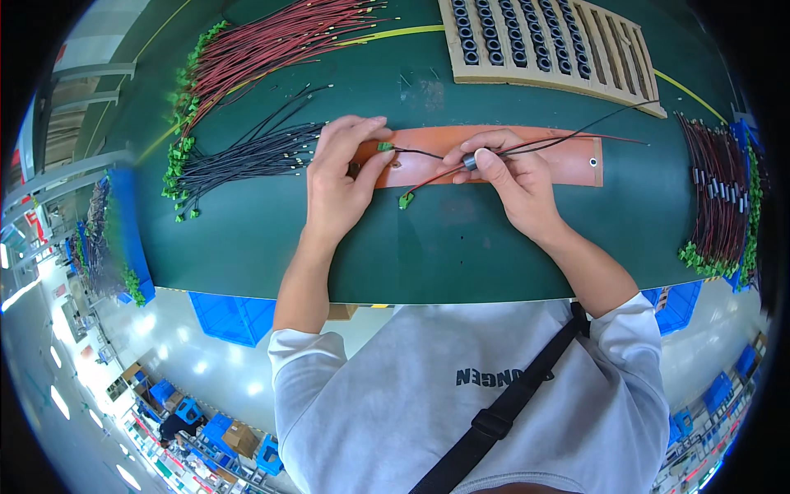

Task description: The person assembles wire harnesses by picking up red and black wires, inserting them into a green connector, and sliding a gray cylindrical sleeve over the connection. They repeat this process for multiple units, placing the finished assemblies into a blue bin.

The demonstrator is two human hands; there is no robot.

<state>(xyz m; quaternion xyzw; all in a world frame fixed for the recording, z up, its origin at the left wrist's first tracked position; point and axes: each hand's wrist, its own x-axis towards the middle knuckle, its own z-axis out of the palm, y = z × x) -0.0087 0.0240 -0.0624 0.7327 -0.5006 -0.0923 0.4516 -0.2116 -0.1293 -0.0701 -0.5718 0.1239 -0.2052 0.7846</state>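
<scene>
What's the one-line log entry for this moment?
left hand: pins green connector on orange strip | right hand: pinches small dark ring on black and red wires | surface: green table

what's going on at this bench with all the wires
A person at a green table works over an orange strip. The left hand pins the green-plug end of a black wire against the strip. The right hand pinches a small dark ring with the black wire and a red wire at it. Bundles of red wires and black wires lie at left, a cardboard tray of rings at the back.
</scene>
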